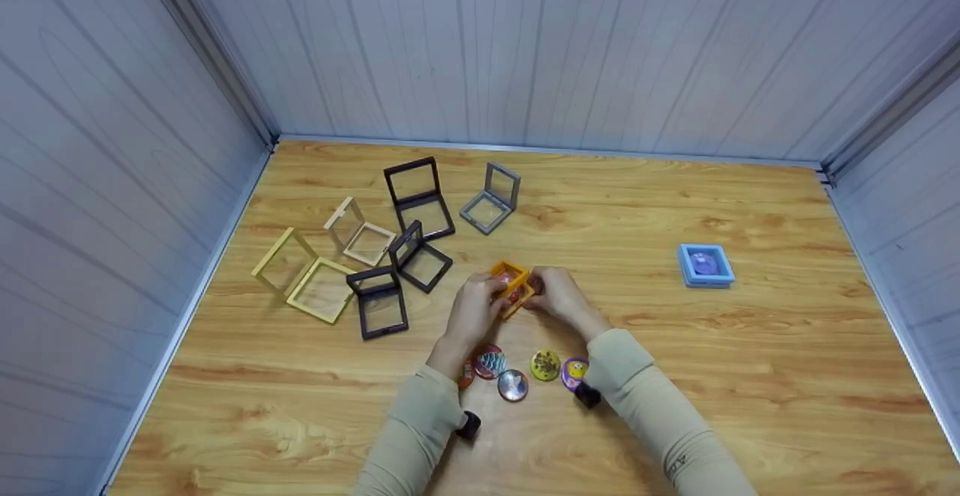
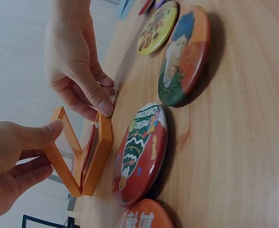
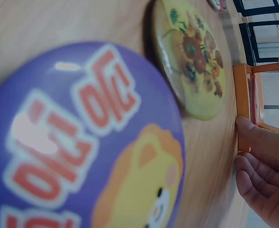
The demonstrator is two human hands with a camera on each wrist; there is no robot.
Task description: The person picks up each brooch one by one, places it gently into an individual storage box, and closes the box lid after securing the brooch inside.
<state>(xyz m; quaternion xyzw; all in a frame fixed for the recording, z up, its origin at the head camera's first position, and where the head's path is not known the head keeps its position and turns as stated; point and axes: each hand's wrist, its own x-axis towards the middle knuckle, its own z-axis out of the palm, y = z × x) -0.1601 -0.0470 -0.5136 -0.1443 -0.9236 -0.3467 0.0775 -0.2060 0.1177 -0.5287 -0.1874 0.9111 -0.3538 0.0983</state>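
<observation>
An orange display frame (image 1: pixel 513 302) stands half folded between both hands, hinged like a box. My left hand (image 1: pixel 475 304) pinches its raised lid between thumb and fingers, as the left wrist view shows. With thumb and fingers my right hand (image 1: pixel 556 295) grips a corner of the base, which sits on the table. Inside the base lies a red round badge (image 2: pixel 88 148), seen mostly edge-on. Closer to the person are several round badges: a red Christmas tree one (image 1: pixel 490 362), an orange one (image 1: pixel 466 374), a portrait one (image 1: pixel 513 386), a yellow flower one (image 1: pixel 545 365) and a purple one (image 1: pixel 574 371).
Several opened frames stand to the left: yellow (image 1: pixel 321 290), beige (image 1: pixel 370 244), grey (image 1: pixel 487 213) and dark ones (image 1: pixel 382 313). A closed blue frame (image 1: pixel 706 266) holding a purple round piece lies to the right. Pale panels (image 1: pixel 525 53) wall the wooden table (image 1: pixel 750 406) at back and sides.
</observation>
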